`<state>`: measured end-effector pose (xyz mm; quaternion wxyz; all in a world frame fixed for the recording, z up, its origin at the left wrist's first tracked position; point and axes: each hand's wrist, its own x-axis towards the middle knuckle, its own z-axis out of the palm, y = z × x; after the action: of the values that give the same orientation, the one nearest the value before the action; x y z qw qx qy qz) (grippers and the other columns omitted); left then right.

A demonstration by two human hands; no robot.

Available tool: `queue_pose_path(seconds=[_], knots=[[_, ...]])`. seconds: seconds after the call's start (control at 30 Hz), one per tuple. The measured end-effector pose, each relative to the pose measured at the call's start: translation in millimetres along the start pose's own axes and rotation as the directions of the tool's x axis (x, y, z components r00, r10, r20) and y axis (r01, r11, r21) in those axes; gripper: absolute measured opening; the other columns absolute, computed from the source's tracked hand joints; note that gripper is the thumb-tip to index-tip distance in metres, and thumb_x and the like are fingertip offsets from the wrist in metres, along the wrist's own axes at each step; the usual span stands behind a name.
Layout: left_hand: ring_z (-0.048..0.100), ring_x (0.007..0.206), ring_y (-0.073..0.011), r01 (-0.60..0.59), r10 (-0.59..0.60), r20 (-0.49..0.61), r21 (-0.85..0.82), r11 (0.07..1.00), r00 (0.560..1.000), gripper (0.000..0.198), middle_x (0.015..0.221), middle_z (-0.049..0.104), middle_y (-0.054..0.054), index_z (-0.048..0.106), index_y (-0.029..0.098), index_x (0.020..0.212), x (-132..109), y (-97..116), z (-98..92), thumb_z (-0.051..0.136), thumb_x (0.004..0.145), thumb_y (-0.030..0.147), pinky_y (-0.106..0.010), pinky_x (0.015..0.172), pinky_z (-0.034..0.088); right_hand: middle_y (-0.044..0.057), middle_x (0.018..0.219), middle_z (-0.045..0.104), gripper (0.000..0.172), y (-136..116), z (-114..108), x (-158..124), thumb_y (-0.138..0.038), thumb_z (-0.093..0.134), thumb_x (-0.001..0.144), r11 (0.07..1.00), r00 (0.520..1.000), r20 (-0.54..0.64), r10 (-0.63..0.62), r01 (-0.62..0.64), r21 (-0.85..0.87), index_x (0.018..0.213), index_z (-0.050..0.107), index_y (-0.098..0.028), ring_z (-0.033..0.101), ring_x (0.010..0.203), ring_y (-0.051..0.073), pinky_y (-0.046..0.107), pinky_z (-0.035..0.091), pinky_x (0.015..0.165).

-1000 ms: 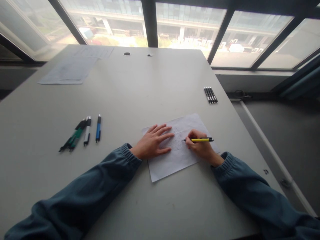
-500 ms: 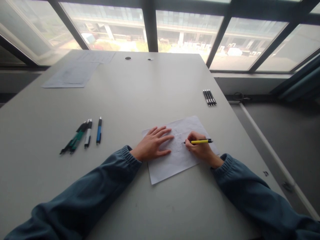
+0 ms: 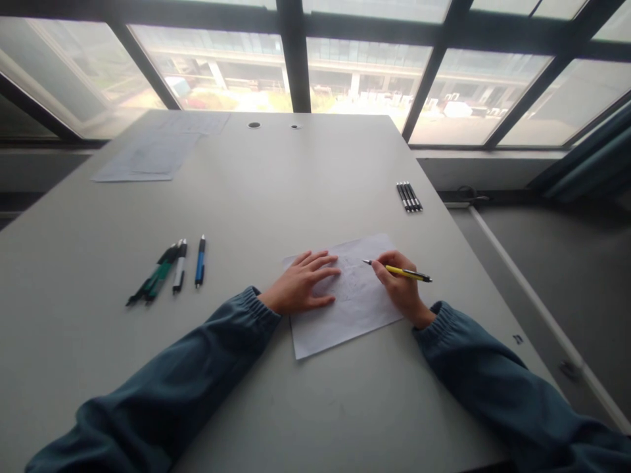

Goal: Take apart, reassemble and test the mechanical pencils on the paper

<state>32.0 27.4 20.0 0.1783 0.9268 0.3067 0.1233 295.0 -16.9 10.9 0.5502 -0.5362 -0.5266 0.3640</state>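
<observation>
A white sheet of paper [image 3: 325, 335] lies slightly turned on the table, with faint pen marks around its middle. My left hand [image 3: 303, 282] rests flat on its left part, fingers spread. Over the right part of the sheet, my right hand [image 3: 403, 286] grips a yellow pen [image 3: 401, 270] with black ends. The pen's tip points left toward the upper middle of the paper; whether it touches the surface I cannot tell. My right palm hides the sheet's right edge.
To the left lie a blue pen [image 3: 200, 261], a white pen [image 3: 180, 266] and a few green pens [image 3: 158, 274]. Several black pens [image 3: 409, 197] sit in a row near the table's right edge. More papers [image 3: 148, 154] are at the far left, before the windows.
My right hand has shifted the yellow pen's tip up the sheet, and the pen now slants more. My left hand stays on the paper. The view has tilted slightly upward.
</observation>
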Motion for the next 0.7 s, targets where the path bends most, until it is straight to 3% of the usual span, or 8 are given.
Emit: queue_pose_path(seconds=[0.1,0.2,0.27,0.37,0.53,0.7], knots=[[0.036,0.147,-0.0315,-0.036,0.036,-0.053,-0.007,0.999,0.998,0.066,0.155,0.046,-0.008,0.052,0.032,0.144,1.6,0.3,-2.5,0.069,0.085,0.055,-0.054,0.123,0.025,0.004,0.080,0.069,0.023,-2.6,-0.2,0.5,-0.041,0.067,0.086,0.980,0.992,0.096,0.080,-0.096,0.176,0.096,0.068,-0.020,0.057,0.059,0.014,0.026,0.040,0.048],[0.043,0.141,-0.0291,-0.031,0.019,-0.220,-0.049,0.998,0.975,0.073,0.148,0.052,-0.012,0.043,0.026,0.150,3.9,5.8,-2.1,0.067,0.088,0.055,-0.049,0.120,0.033,0.008,0.093,0.074,0.027,-7.2,0.7,-2.1,-0.040,0.060,0.088,0.933,0.962,0.247,0.113,-0.188,0.306,0.103,0.069,-0.020,0.063,0.065,0.016,0.026,0.041,0.049],[0.053,0.131,-0.0267,-0.032,-0.004,-0.324,-0.107,0.994,0.946,0.066,0.137,0.061,-0.012,0.047,0.024,0.146,5.7,11.6,1.0,0.065,0.090,0.054,-0.045,0.113,0.041,0.006,0.089,0.074,0.021,-10.0,2.8,-5.1,-0.037,0.060,0.087,0.909,0.947,0.301,0.115,-0.222,0.352,0.099,0.068,-0.021,0.061,0.064,0.014,0.025,0.041,0.050],[0.063,0.111,-0.0236,-0.070,-0.009,-0.389,-0.189,0.979,0.921,0.050,0.114,0.071,-0.009,0.061,0.023,0.129,7.9,20.4,8.6,0.064,0.091,0.054,-0.041,0.100,0.049,0.003,0.079,0.071,0.013,-12.4,8.0,-10.5,-0.034,0.064,0.085,0.890,0.935,0.340,0.098,-0.235,0.390,0.090,0.064,-0.022,0.055,0.058,0.012,0.024,0.038,0.050],[0.066,0.090,-0.0196,-0.063,-0.055,-0.459,-0.238,0.969,0.887,0.029,0.093,0.074,-0.006,0.072,0.022,0.101,8.0,25.5,17.0,0.059,0.096,0.048,-0.038,0.087,0.052,-0.002,0.068,0.063,0.022,-10.9,13.5,-16.8,-0.039,0.073,0.080,0.883,0.908,0.395,0.141,-0.296,0.364,0.091,0.067,-0.020,0.046,0.053,0.009,0.023,0.032,0.047],[0.066,0.083,-0.0188,-0.064,-0.114,-0.543,-0.298,0.952,0.832,0.024,0.088,0.073,-0.006,0.073,0.021,0.097,7.5,20.5,13.7,0.065,0.093,0.044,-0.037,0.080,0.054,-0.001,0.065,0.056,0.042,-8.7,6.5,-11.6,-0.060,0.065,0.085,0.699,0.873,0.422,0.243,-0.459,0.548,0.100,0.070,-0.021,0.043,0.052,0.011,0.024,0.030,0.048]])
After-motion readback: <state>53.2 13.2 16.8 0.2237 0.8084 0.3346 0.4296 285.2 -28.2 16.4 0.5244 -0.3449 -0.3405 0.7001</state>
